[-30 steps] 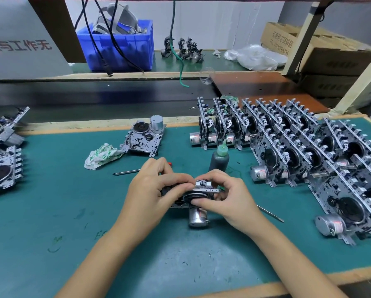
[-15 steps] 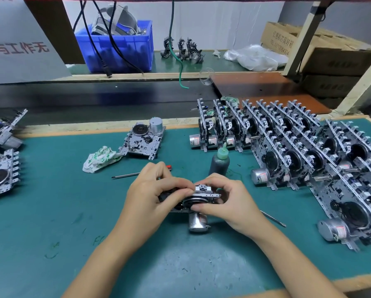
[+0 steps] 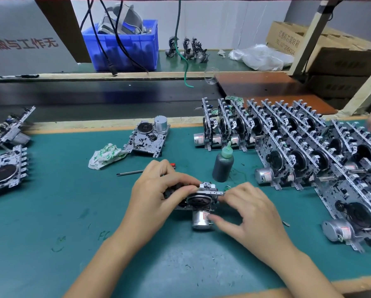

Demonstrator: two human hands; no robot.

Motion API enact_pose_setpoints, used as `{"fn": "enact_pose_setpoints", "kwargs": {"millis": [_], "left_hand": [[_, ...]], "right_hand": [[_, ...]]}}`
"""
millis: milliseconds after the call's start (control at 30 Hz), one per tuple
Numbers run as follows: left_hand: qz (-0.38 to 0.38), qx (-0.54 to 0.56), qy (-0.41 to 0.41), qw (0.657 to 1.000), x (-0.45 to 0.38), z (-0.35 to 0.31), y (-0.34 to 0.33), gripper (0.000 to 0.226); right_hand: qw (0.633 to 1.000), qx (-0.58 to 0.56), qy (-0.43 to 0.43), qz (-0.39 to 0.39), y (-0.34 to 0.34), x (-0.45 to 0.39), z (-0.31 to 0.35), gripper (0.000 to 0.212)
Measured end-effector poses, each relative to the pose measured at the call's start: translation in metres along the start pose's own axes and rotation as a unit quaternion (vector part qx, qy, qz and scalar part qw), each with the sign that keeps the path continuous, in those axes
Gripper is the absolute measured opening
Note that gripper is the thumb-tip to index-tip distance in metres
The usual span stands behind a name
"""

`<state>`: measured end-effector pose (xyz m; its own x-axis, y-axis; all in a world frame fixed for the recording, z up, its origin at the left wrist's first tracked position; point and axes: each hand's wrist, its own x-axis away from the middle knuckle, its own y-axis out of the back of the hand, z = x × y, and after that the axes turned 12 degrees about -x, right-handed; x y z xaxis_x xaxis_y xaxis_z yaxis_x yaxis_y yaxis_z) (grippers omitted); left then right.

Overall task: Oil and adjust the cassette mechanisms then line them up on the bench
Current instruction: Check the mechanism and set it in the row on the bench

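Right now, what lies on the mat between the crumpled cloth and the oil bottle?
In the head view, only bare green mat lies between the cloth and the oil bottle.

Bare mat (image 3: 51,222) lies open to my left; the oil bottle (image 3: 222,166) and standing mechanisms (image 3: 309,160) crowd my right.
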<state>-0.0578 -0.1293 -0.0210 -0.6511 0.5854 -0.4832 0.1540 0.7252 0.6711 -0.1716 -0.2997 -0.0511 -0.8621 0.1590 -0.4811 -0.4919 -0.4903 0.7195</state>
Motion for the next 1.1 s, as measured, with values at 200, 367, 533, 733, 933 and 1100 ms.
{"fn": "enact_pose_setpoints", "kwargs": {"millis": [200,367,533,733,933,1100], "left_hand": [[-0.008,0.001,-0.001,1.0,0.0,-0.001,0.0,0.007],[-0.001,-0.006,0.012,1.0,0.001,-0.002,-0.001,0.009],[0.018,0.018,0.028,0.999,0.0,-0.002,0.001,0.018],[0.02,0.016,0.023,0.999,-0.001,-0.002,0.002,0.016],[0.033,0.013,0.026,0.999,-0.005,-0.004,0.004,0.006],[0.025,0.023,0.033,0.999,0.0,-0.002,0.004,0.006]], "right_hand": [[1.0,0.012,0.002,0.016,0.003,-0.002,0.0,0.042],[0.996,-0.057,-0.06,0.044,0.007,-0.014,0.002,0.035],[0.933,-0.314,-0.154,0.085,-0.001,-0.029,0.009,0.038],[0.903,-0.389,-0.165,0.081,-0.007,-0.033,0.009,0.029],[0.878,-0.428,-0.191,0.095,-0.007,-0.037,0.005,0.028],[0.866,-0.452,-0.194,0.088,-0.011,-0.034,0.007,0.026]]}}
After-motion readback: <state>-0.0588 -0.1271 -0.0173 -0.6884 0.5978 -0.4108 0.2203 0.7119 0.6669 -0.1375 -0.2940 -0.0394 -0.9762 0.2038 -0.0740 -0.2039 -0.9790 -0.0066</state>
